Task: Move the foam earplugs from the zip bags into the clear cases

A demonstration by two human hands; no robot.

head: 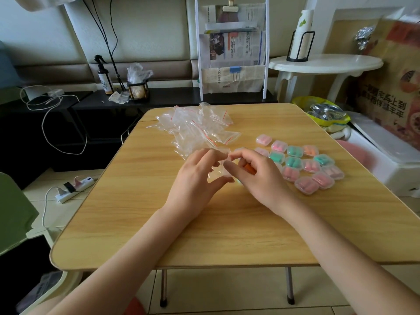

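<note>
My left hand (200, 173) grips a small clear zip bag (219, 165) just above the middle of the wooden table (159, 223). My right hand (256, 176) meets it from the right, fingers curled round an orange earplug (249, 168) and pinching the bag's top. To the right lie several clear cases (304, 167) filled with pink, teal and orange earplugs. A heap of clear zip bags (195, 126) with red seal lines lies behind my hands.
A newspaper rack (231, 48) stands behind the table on a dark bench with a spray bottle (105, 76). A white round side table (325, 63) and boxes crowd the right side. A power strip (73, 186) lies on the floor at left.
</note>
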